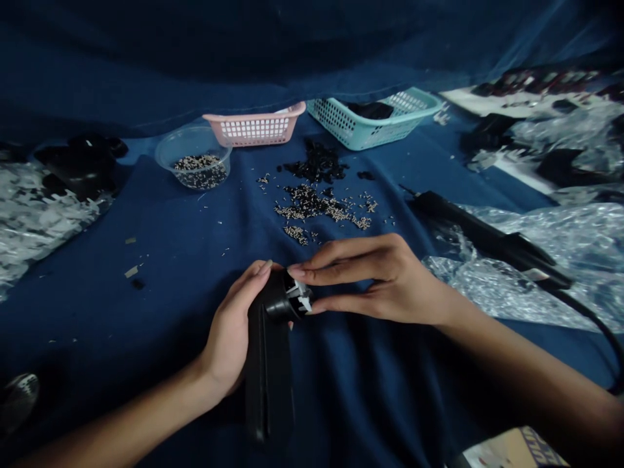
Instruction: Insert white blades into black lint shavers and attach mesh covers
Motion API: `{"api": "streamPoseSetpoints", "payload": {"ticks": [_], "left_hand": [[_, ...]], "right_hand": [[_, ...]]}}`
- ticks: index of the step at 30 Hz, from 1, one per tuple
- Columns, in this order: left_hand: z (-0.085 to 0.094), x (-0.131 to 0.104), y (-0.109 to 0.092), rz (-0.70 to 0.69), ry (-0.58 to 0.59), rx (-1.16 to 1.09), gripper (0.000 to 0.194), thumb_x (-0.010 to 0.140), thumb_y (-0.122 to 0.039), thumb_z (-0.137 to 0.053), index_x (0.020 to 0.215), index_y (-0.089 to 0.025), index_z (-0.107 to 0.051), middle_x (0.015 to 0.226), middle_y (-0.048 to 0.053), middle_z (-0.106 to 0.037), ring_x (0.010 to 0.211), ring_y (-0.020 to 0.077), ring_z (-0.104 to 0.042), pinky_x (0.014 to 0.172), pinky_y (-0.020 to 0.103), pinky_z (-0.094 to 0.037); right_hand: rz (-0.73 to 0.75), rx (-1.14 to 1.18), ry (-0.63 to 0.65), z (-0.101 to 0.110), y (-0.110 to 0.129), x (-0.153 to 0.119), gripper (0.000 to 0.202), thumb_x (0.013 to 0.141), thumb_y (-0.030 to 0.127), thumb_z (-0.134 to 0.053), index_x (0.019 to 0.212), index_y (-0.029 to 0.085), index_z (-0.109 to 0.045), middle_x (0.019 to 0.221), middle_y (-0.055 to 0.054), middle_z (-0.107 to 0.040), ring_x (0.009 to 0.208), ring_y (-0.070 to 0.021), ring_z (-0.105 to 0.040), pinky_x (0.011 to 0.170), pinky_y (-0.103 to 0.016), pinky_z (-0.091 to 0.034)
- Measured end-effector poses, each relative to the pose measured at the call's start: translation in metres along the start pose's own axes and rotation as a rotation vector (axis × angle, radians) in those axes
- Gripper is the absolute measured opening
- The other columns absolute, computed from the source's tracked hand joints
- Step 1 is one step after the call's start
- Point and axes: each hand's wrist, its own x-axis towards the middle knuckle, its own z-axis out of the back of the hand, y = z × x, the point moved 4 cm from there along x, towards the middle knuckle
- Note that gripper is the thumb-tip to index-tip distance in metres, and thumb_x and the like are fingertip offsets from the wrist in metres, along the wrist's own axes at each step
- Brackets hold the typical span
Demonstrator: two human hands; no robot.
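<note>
Your left hand (233, 325) grips black housing (273, 364), right hand (373, 278) pinching white piece (303, 300) at housing's round end

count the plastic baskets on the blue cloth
2. The pink basket is just right of the clear bowl; the teal basket is right of the pink one. More may be hidden behind them.

Left hand (236, 325) gripping black plastic part (270, 364), right fingers (336, 270) pinching white piece (303, 298)
</note>
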Motion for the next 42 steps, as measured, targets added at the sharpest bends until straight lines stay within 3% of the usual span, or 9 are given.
{"api": "streamPoseSetpoints", "payload": {"ticks": [4, 9, 14, 19, 29, 32, 37, 40, 42], "left_hand": [[-0.004, 0.000, 0.000, 0.050, 0.060, -0.022, 0.015, 0.092, -0.035, -0.062, 0.098, -0.023, -0.068, 0.085, -0.003, -0.065, 0.065, 0.0098, -0.058, 0.059, 0.018, -0.054], [-0.006, 0.001, -0.001, 0.039, 0.127, -0.013, 0.016, 0.094, -0.036, -0.057, 0.092, -0.023, -0.066, 0.075, -0.004, -0.058, 0.057, 0.0089, -0.052, 0.052, 0.017, -0.049], [-0.005, -0.001, -0.002, -0.061, 0.137, 0.046, 0.017, 0.096, -0.037, -0.055, 0.094, -0.024, -0.066, 0.078, -0.004, -0.059, 0.063, 0.0107, -0.054, 0.054, 0.019, -0.049], [-0.004, -0.004, -0.005, -0.192, 0.077, 0.165, 0.020, 0.098, -0.036, -0.052, 0.095, -0.023, -0.066, 0.100, -0.002, -0.067, 0.075, 0.0128, -0.061, 0.061, 0.021, -0.049], [-0.003, -0.002, -0.008, -0.274, 0.059, 0.209, 0.019, 0.098, -0.032, -0.053, 0.091, -0.020, -0.066, 0.090, -0.001, -0.065, 0.089, 0.0130, -0.060, 0.078, 0.017, -0.049], [0.000, -0.001, -0.003, -0.177, 0.049, 0.099, 0.019, 0.096, -0.036, -0.055, 0.096, -0.021, -0.067, 0.089, -0.001, -0.064, 0.082, 0.0140, -0.061, 0.072, 0.020, -0.053], [0.000, 0.002, 0.001, 0.182, -0.072, -0.098, 0.026, 0.095, -0.040, -0.055, 0.107, -0.020, -0.068, 0.084, 0.003, -0.073, 0.062, 0.0155, -0.065, 0.056, 0.025, -0.056], [-0.005, -0.001, -0.001, 0.379, -0.018, -0.064, 0.038, 0.099, -0.042, -0.044, 0.101, -0.014, -0.070, 0.065, 0.009, -0.071, 0.045, 0.0164, -0.061, 0.041, 0.023, -0.048], [-0.007, -0.003, -0.004, 0.411, 0.021, -0.080, 0.042, 0.101, -0.039, -0.039, 0.098, -0.012, -0.071, 0.063, 0.010, -0.072, 0.044, 0.0169, -0.062, 0.040, 0.022, -0.048]], "right_hand": [[0.009, 0.016, 0.000, -0.002, -0.002, 0.000, 0.034, 0.084, 0.020, -0.081, 0.117, 0.013, -0.076, 0.112, -0.011, -0.079, 0.102, -0.0166, -0.077, 0.092, -0.024, -0.062], [-0.017, 0.007, -0.015, -0.005, -0.002, 0.000, 0.034, 0.081, 0.023, -0.084, 0.114, 0.014, -0.078, 0.105, -0.010, -0.080, 0.094, -0.0159, -0.078, 0.087, -0.023, -0.063], [-0.113, 0.079, -0.029, -0.008, -0.002, 0.002, 0.033, 0.079, 0.022, -0.086, 0.110, 0.020, -0.080, 0.102, -0.007, -0.081, 0.092, -0.0171, -0.078, 0.083, -0.024, -0.063], [-0.296, 0.151, -0.073, -0.007, -0.001, 0.002, 0.028, 0.077, 0.023, -0.087, 0.105, 0.020, -0.082, 0.094, -0.006, -0.080, 0.083, -0.0155, -0.077, 0.078, -0.024, -0.061], [-0.420, 0.362, -0.057, -0.007, -0.002, 0.000, 0.035, 0.080, 0.019, -0.082, 0.114, 0.018, -0.078, 0.105, -0.009, -0.076, 0.092, -0.0187, -0.076, 0.084, -0.030, -0.065], [-0.456, 0.531, -0.063, -0.006, -0.010, -0.002, 0.037, 0.079, 0.013, -0.082, 0.116, 0.014, -0.077, 0.109, -0.010, -0.076, 0.097, -0.0196, -0.076, 0.090, -0.032, -0.065], [-0.554, 0.822, -0.086, -0.006, -0.023, -0.005, 0.040, 0.075, 0.006, -0.084, 0.113, 0.017, -0.078, 0.103, -0.007, -0.080, 0.091, -0.0158, -0.078, 0.086, -0.024, -0.064], [-0.574, 0.976, -0.086, -0.009, -0.027, -0.006, 0.038, 0.077, 0.009, -0.083, 0.113, 0.018, -0.078, 0.098, -0.004, -0.082, 0.088, -0.0129, -0.078, 0.083, -0.018, -0.062], [-0.554, 1.032, -0.096, -0.011, -0.029, -0.007, 0.038, 0.077, 0.012, -0.084, 0.114, 0.018, -0.078, 0.100, -0.004, -0.082, 0.090, -0.0138, -0.078, 0.085, -0.018, -0.061]]}}
